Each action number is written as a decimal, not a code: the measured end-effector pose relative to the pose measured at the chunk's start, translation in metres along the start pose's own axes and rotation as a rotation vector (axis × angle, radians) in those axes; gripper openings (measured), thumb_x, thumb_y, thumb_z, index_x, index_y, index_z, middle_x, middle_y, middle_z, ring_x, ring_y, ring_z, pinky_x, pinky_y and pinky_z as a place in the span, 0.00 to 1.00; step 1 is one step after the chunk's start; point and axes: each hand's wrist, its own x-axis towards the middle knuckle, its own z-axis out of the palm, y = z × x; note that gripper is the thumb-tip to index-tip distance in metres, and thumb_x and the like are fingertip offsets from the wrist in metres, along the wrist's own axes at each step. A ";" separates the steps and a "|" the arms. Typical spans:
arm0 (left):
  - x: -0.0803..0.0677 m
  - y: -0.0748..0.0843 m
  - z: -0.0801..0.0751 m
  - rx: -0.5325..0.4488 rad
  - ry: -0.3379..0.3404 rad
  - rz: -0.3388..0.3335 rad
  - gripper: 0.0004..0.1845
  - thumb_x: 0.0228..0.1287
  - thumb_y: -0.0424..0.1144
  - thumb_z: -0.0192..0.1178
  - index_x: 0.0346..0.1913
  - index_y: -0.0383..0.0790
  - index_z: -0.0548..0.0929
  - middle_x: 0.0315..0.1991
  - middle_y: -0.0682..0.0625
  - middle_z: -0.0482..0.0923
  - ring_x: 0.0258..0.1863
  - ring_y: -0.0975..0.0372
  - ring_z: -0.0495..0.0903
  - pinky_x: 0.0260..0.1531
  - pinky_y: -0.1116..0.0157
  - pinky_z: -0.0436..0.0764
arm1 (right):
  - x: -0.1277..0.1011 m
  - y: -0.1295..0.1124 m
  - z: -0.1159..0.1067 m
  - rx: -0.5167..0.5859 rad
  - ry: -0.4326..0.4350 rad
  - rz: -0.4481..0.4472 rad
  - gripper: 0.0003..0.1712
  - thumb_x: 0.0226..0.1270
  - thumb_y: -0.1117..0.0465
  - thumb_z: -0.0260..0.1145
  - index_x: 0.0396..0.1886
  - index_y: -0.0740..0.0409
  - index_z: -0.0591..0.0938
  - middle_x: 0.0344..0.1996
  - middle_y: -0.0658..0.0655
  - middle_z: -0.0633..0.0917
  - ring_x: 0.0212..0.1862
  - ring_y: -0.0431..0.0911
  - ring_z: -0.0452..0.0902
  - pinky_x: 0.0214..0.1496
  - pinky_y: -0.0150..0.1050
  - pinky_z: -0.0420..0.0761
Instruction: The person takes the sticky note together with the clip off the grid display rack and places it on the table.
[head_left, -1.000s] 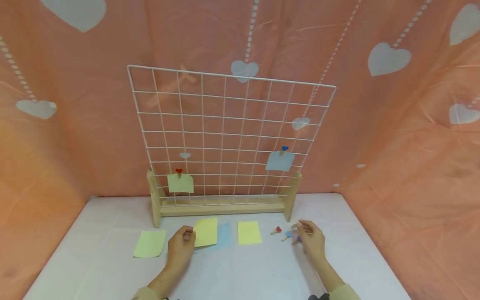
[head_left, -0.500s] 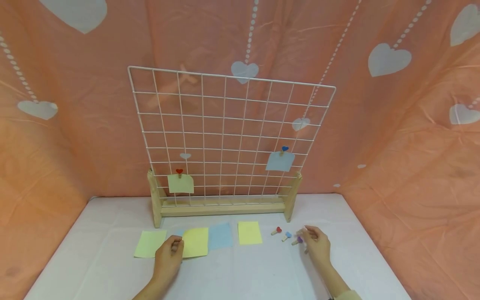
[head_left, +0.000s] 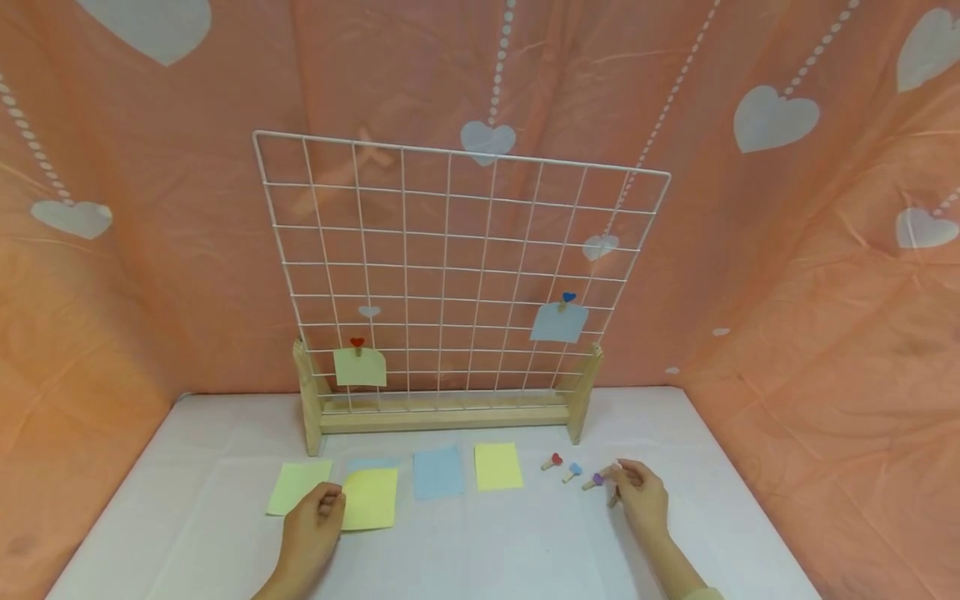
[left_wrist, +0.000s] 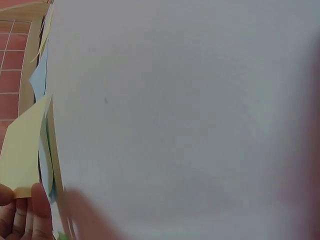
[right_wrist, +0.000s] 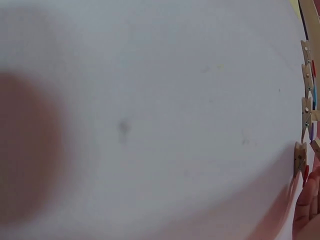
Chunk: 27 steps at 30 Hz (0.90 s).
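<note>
My left hand [head_left: 311,521] pinches the left edge of a yellow sticky note [head_left: 371,498], which is tilted up from the table. The left wrist view shows thumb and fingers on the lower edge of that yellow note [left_wrist: 22,150]. A blue note [head_left: 375,462] lies partly hidden behind it, and a green note [head_left: 292,487] lies to its left. My right hand [head_left: 643,500] pinches a small wooden clothespin [head_left: 611,472], its far end hidden by the fingers. Beneath that hand another clothespin [head_left: 615,497] lies on the table, and red, light blue and purple heart clothespins [head_left: 555,460] lie to its left.
A white wire grid [head_left: 461,275] stands in a wooden base [head_left: 450,419] at the back. A green note [head_left: 362,367] hangs on it at lower left, a blue note [head_left: 559,323] at right. Another blue note [head_left: 438,472] and a yellow note [head_left: 498,466] lie in front.
My left hand has moved left and toward me with the yellow note, uncovering the blue note beneath. My right hand has shifted slightly right and toward me with the clothespin.
</note>
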 end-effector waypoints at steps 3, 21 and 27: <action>-0.003 -0.004 -0.007 0.017 -0.019 0.000 0.07 0.64 0.28 0.55 0.41 0.28 0.81 0.32 0.47 0.80 0.26 0.73 0.71 0.28 0.74 0.75 | 0.000 0.001 -0.002 -0.033 -0.005 0.007 0.19 0.67 0.60 0.62 0.50 0.71 0.79 0.38 0.66 0.85 0.26 0.33 0.77 0.26 0.26 0.76; -0.015 -0.010 -0.030 0.115 -0.162 -0.104 0.09 0.66 0.33 0.55 0.43 0.30 0.81 0.33 0.51 0.79 0.30 0.69 0.73 0.32 0.71 0.75 | 0.002 0.013 -0.013 -0.166 0.013 0.020 0.22 0.68 0.56 0.61 0.48 0.72 0.79 0.38 0.66 0.86 0.35 0.48 0.84 0.35 0.30 0.77; -0.018 -0.014 -0.034 0.124 -0.244 -0.183 0.12 0.66 0.35 0.53 0.43 0.28 0.79 0.31 0.51 0.78 0.30 0.64 0.73 0.31 0.67 0.74 | 0.002 0.013 -0.015 -0.187 0.003 0.005 0.22 0.69 0.56 0.60 0.48 0.73 0.80 0.41 0.70 0.85 0.48 0.63 0.80 0.50 0.50 0.78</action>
